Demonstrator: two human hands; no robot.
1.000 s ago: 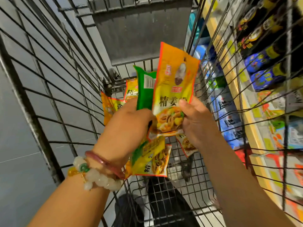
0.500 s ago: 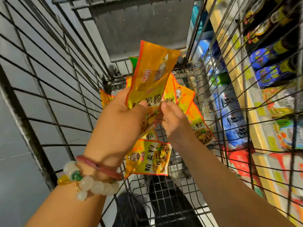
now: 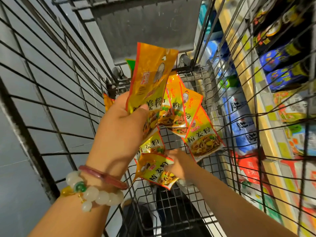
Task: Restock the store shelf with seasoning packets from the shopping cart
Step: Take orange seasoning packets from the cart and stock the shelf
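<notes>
1. Shopping cart: wire walls rose on the left, far end and right, enclosing the working space; the top lay open.
2. Store shelf: ran just beyond the right wire wall, stocked with blue bags and dark bottles.
3. Left hand: raised above the cart floor, its grip clenched on a fan of seasoning packets, thumb across the front one; bead bracelets circled the wrist.
4. Right hand: lower in the cart, its grip pinching a loose packet by its edge.
5. Another packet lay on the mesh floor near the right wall.
</notes>
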